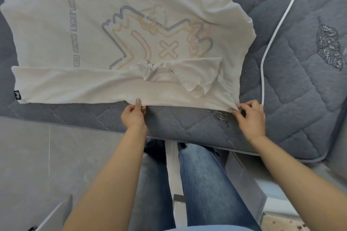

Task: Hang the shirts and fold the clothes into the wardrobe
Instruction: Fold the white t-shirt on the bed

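Looking down, we see a cream T-shirt (pixel 120 43) spread flat on a grey quilted mattress (pixel 293 84), its near side already folded over into a long band with the sleeve (pixel 180 75) lying crumpled on top. Our left hand (pixel 133 115) pinches the folded edge near its middle, thumb on top of the cloth and the other fingers tucked beneath where we cannot see them. Our right hand (pixel 249 118) pinches the corner of the same edge, fingertips bunched on a small tuck of fabric. The shirt's far part runs out of the top of the view, so its collar and other sleeve cannot be made out. A faint outlined print (pixel 155 43) shows through the cloth, and the lettering (pixel 74 32) beside it is too pale to read — as is the small black label (pixel 18 95) at the hem corner. Below, blue jeans (pixel 202 184) cover our legs.
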A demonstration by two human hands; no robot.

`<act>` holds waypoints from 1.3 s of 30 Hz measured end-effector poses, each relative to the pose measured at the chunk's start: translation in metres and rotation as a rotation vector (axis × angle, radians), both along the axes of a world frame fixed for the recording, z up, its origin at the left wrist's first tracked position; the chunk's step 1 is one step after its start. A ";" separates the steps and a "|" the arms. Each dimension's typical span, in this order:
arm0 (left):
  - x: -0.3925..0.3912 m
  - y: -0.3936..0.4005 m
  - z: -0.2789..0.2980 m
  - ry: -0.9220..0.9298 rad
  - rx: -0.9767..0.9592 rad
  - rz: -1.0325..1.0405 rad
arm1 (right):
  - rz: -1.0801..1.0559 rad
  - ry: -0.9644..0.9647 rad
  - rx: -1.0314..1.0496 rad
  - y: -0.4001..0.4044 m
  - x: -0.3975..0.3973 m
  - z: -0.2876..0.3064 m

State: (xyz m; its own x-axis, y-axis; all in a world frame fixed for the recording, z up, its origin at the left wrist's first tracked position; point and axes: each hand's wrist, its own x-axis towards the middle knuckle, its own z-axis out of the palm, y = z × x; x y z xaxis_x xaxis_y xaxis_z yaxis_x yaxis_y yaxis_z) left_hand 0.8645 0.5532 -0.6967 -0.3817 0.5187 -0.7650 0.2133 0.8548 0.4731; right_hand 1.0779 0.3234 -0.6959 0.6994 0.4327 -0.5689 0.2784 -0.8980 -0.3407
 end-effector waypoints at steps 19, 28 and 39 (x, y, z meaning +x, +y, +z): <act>-0.032 0.101 0.024 0.515 0.579 -1.341 | 0.670 -0.065 0.346 0.148 -0.009 0.026; -0.068 0.207 0.001 0.436 0.353 -1.863 | 0.824 -0.136 0.345 0.219 -0.079 0.005; -0.098 0.264 -0.009 0.316 0.441 -1.978 | 0.488 -0.107 0.184 0.167 -0.179 0.010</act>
State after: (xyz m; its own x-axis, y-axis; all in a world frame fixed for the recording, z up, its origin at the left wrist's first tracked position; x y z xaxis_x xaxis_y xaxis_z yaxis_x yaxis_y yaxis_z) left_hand 0.7665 0.8169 -0.7062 0.7469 0.3980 -0.5327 0.6094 -0.7304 0.3086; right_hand 0.8984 0.4901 -0.6856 0.4418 0.8081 -0.3896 0.6904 -0.5835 -0.4276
